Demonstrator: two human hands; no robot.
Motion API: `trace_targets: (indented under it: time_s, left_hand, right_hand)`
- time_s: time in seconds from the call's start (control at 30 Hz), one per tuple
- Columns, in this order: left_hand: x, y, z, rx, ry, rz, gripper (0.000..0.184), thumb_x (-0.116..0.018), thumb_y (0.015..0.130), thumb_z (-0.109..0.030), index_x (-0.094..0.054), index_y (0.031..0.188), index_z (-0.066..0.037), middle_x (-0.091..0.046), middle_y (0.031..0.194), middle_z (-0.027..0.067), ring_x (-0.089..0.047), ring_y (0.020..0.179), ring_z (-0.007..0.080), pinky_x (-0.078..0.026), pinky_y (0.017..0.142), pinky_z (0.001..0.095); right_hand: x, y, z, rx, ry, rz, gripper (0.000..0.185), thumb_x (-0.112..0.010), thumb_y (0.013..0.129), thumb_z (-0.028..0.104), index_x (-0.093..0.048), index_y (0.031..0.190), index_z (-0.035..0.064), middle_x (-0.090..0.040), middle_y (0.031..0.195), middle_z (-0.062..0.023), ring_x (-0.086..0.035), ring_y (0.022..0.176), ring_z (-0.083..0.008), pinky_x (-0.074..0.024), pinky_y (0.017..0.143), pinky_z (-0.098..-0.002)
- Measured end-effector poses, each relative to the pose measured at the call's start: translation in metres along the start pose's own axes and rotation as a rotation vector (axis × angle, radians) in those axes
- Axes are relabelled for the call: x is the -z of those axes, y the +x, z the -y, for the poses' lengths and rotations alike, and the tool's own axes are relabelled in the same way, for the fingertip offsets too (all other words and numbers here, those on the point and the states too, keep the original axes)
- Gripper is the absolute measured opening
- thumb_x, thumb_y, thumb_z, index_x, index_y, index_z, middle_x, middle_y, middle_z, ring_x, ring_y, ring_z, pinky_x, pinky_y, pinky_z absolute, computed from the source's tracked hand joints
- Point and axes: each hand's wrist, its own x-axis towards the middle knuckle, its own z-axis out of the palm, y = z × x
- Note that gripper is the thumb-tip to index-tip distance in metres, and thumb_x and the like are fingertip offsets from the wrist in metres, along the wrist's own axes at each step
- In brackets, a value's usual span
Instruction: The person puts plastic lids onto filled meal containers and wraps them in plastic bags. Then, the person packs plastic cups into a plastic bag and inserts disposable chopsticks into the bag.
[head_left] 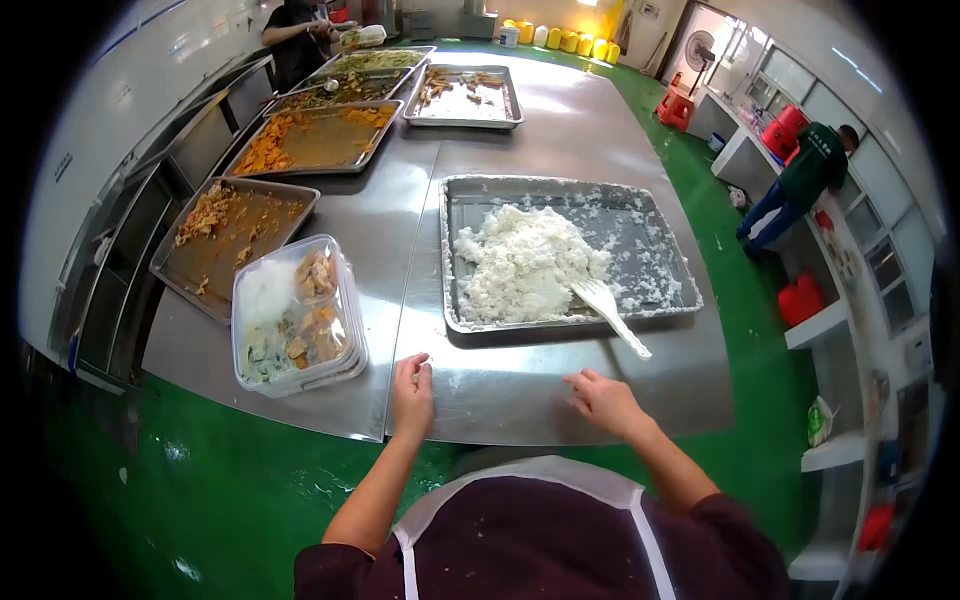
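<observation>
My left hand (413, 396) hovers at the near edge of the steel table, empty, its fingers loosely bent and a little apart. To its left stands a stack of clear lidded meal boxes (300, 318); the top one shows white rice, greens and other food in compartments. My right hand (604, 402) is also empty, fingers slightly bent and apart, close to the handle of a white rice paddle (612, 316). The paddle's blade rests on a heap of cooked rice (525, 262) in a large metal tray (573, 322). Neither hand touches the paddle or the boxes.
Trays with food scraps (235, 245), orange food (310, 140) and brown pieces (462, 97) lie farther up the steel table (560, 385). A person in black (290, 42) stands at the far left; another in green (812, 170) bends at the right counter. The green floor looks wet.
</observation>
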Motion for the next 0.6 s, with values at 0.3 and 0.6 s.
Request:
trace_targets:
  time_s: [0.3,0.6]
  left_hand:
    - [0.011,-0.041,0.016,-0.173,0.283,-0.229,0.007,-0.06,0.078,-0.01,-0.057,0.081,-0.003,-0.055,0.099,0.0114,-0.052,0.092,0.0288,-0.042,0.079,0.0359]
    - [0.13,-0.125,0.03,0.343,0.122,-0.52,0.033,-0.045,0.09,-0.028,-0.059,0.075,-0.002,-0.063,0.084,0.0066,-0.055,0.083,0.0173,-0.041,0.076,0.0313]
  right_hand:
    - [-0.003,-0.022,-0.005,0.018,0.189,-0.129,0.025,-0.06,0.078,0.01,-0.058,0.103,0.009,-0.06,0.084,-0.0077,-0.061,0.071,-0.0244,-0.0487,0.062,-0.0343]
    - [-0.039,-0.015,0.018,0.162,0.368,-0.1,0.024,-0.059,0.078,0.006,-0.059,0.102,0.0058,-0.06,0.082,-0.0099,-0.06,0.068,-0.0237,-0.0481,0.063,-0.0322]
